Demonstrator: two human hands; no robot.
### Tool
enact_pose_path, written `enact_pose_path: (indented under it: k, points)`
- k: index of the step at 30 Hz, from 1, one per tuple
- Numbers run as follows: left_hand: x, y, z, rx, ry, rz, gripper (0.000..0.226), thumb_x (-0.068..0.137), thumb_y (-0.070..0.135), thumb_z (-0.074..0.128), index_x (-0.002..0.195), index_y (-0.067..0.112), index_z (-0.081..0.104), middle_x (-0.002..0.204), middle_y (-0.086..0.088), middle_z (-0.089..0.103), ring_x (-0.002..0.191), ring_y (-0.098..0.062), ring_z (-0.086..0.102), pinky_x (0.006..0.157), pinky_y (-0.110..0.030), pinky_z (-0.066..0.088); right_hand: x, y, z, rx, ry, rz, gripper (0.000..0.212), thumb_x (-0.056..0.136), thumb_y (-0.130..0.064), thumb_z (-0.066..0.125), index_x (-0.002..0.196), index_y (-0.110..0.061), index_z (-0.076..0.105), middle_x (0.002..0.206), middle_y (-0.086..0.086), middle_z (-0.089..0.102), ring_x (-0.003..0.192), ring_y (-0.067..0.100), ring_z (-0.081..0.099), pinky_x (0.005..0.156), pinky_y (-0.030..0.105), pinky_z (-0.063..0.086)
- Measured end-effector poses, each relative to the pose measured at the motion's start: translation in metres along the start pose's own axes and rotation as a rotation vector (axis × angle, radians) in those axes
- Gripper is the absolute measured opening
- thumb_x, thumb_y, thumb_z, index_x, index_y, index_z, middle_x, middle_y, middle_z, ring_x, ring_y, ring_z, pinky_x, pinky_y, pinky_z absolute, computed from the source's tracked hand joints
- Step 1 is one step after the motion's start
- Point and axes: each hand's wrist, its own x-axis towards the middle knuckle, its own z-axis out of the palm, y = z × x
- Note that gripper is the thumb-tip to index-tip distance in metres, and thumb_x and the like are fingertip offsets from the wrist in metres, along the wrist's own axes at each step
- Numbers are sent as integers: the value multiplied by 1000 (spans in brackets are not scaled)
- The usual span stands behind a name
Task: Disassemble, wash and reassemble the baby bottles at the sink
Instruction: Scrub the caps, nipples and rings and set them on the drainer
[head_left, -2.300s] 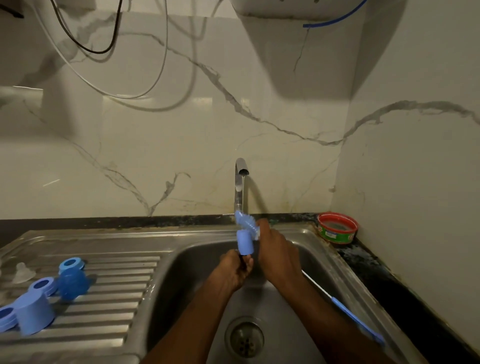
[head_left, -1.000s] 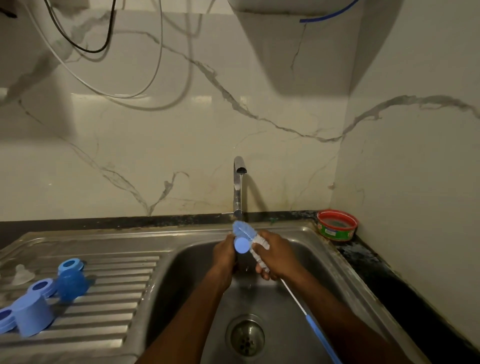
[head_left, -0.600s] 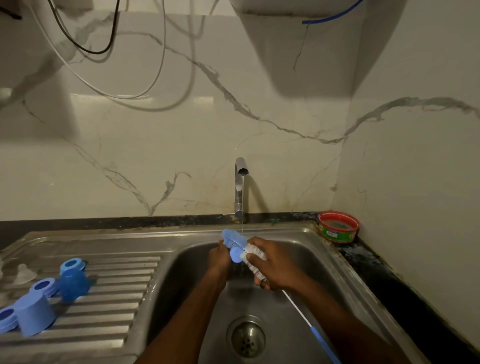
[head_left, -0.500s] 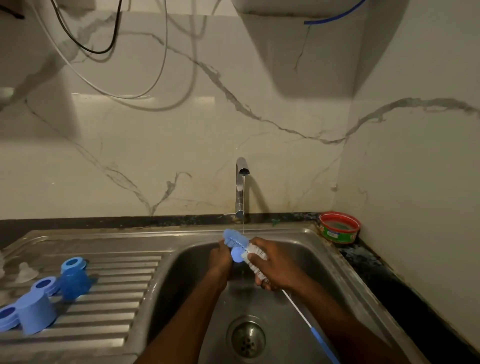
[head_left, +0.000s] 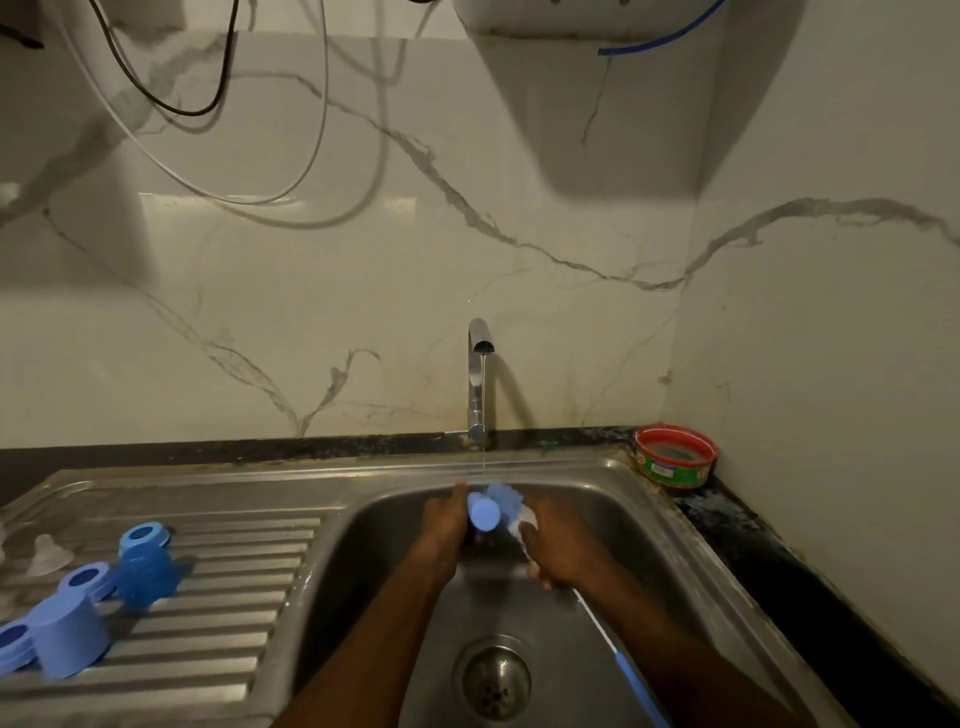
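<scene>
Two bare hands meet low in the centre of the frame, above the basin of a steel sink (head_left: 670, 525). Nearest the viewer, at the bottom centre, lies the round drain (head_left: 496, 678); the blue handle end of a bottle brush (head_left: 636, 686) runs past it toward the lower right. The brush's thin white shaft rises up-left into the right hand (head_left: 558, 545), whose fingers are curled round it; its blue-and-white bristle head shows just above that hand. The left hand (head_left: 447, 525) grips a small light-blue bottle part (head_left: 483, 512), its rounded end facing the viewer, touching the bristles. A thin stream of water falls from the chrome tap (head_left: 477, 374) behind, reaching the hands.

At the lower left, on the ribbed drainboard (head_left: 234, 613), stand further parts: a light-blue cap (head_left: 70, 642) nearest, a blue ring (head_left: 13, 644) at the frame edge beside it, a second ring (head_left: 85, 579) behind, then a translucent blue bottle (head_left: 145, 564) with its collar on. A clear teat (head_left: 49, 553) lies farther left.

At the right, on the dark counter in the corner, sits a red-rimmed green tub (head_left: 675, 457). Beyond, veined marble wall fills the frame; cables (head_left: 208, 104) loop at the upper left.
</scene>
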Motion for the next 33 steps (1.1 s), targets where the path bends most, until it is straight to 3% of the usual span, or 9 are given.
enact_pose_path:
  k: [2, 5, 8, 12, 14, 19, 23, 26, 33]
  points:
    - [8, -6, 0, -119, -38, -48, 42, 104, 32, 55, 121, -5, 61, 86, -14, 64, 73, -25, 63, 73, -39, 56, 3, 2, -3, 56, 59, 92, 23, 104, -20, 48, 124, -10, 56, 72, 4, 65, 53, 15, 66, 51, 28, 56]
    - [5, -5, 3, -243, -68, -143, 31, 108, 20, 47, 126, -5, 55, 103, -20, 66, 86, -25, 65, 72, -33, 60, 2, -6, -4, 194, 159, 74, 23, 105, -22, 51, 126, -22, 42, 80, 5, 63, 55, 12, 61, 46, 22, 49]
    - [6, -6, 5, -223, -243, -103, 28, 106, 15, 48, 126, -2, 56, 116, -14, 64, 106, -26, 65, 99, -39, 54, -4, -12, 4, 179, 145, 25, 22, 106, -22, 48, 126, -15, 46, 75, 8, 64, 49, 13, 61, 42, 19, 45]
    - [-13, -11, 14, -154, -358, -53, 22, 103, 13, 51, 96, 0, 68, 78, -14, 66, 67, -22, 63, 62, -30, 55, 1, -12, 7, 146, 204, -18, 22, 103, -14, 41, 119, -3, 52, 76, 11, 62, 54, 21, 63, 43, 25, 48]
    - [-14, -12, 20, -143, -379, -39, 21, 98, 7, 53, 86, -1, 68, 68, -15, 63, 57, -22, 59, 57, -31, 51, 3, -13, 4, 171, 224, -27, 22, 103, -15, 42, 119, -5, 53, 77, 11, 63, 56, 22, 64, 43, 24, 47]
    - [6, -8, 14, -399, -81, -38, 12, 105, 18, 52, 103, 8, 57, 94, -16, 65, 81, -25, 65, 77, -35, 55, 10, -18, 4, 156, 313, 37, 28, 105, -26, 52, 131, -17, 48, 96, 11, 68, 63, 13, 66, 44, 15, 44]
    - [22, -19, 10, -287, -181, 21, 30, 102, 29, 59, 114, 3, 63, 106, -21, 71, 88, -26, 70, 84, -39, 60, 14, -10, 16, 420, 184, 212, 32, 106, -39, 48, 114, -12, 63, 79, 10, 69, 50, 9, 59, 40, 16, 41]
    - [23, -19, 11, -189, -295, 50, 38, 97, 32, 65, 121, 2, 66, 109, -21, 72, 89, -27, 70, 77, -33, 60, 17, -13, 9, 387, 292, 173, 24, 106, -32, 50, 115, -13, 60, 76, 11, 70, 53, 15, 62, 44, 21, 44]
    - [33, -27, 7, -175, -156, 113, 37, 89, 24, 75, 120, 5, 70, 104, -14, 76, 100, -30, 73, 99, -50, 55, 0, -18, 11, 331, 103, 94, 15, 105, -33, 51, 110, -20, 58, 69, 6, 63, 45, 10, 56, 42, 21, 44]
